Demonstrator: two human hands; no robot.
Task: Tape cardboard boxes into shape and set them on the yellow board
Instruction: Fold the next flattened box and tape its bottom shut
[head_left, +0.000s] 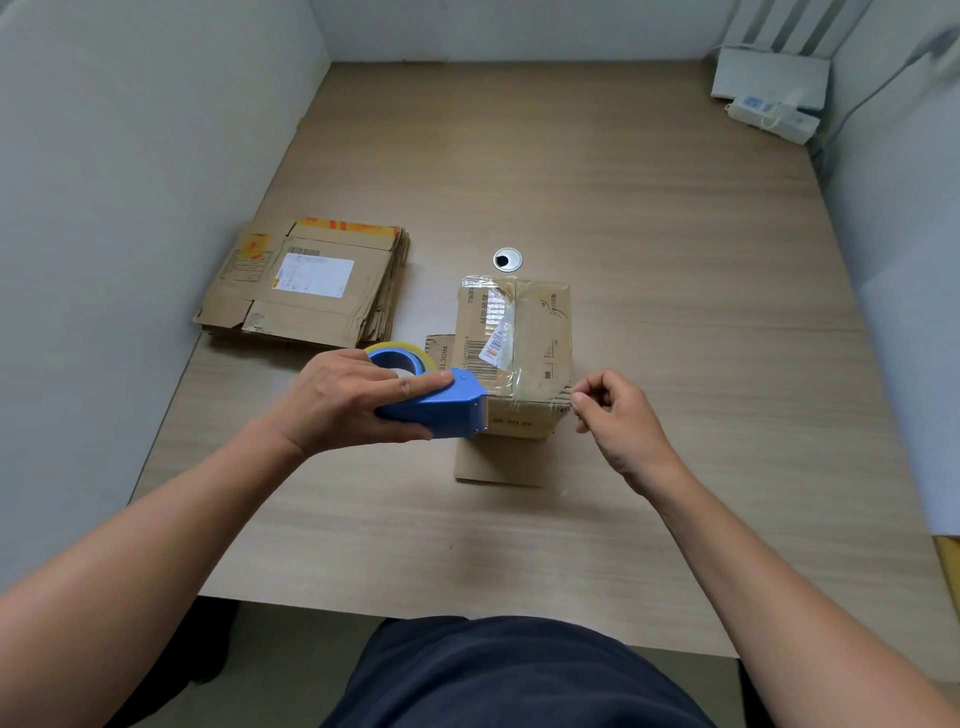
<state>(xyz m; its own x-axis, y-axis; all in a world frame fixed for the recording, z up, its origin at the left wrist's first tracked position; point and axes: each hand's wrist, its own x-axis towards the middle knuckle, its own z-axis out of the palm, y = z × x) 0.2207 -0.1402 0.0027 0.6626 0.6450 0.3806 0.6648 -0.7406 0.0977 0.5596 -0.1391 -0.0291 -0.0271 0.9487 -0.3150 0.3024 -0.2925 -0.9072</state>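
- Two hands meet at the near edge of the box: the left hand (353, 400) grips a blue tape dispenser (436, 410), forefinger laid along its top and cutter end at the box's near face.
- The right hand (618, 415) has thumb and forefinger pinched at the near right corner, seemingly on the end of the clear tape (540, 384) (the film barely shows).
- Judged step: laying a strip across the near side. Next, the strip needs pressing flat and cutting off at the blade.
- The cardboard box (514, 338) stands mid-table (623, 208), not yet on any board. Its top is glossy with wrinkled tape over a barcode label, and loose flaps lie flat at its near and left sides.
- Further left lies a stack of flattened boxes (311, 286).
- At the right edge, a yellow sliver (948, 566) may be the board.
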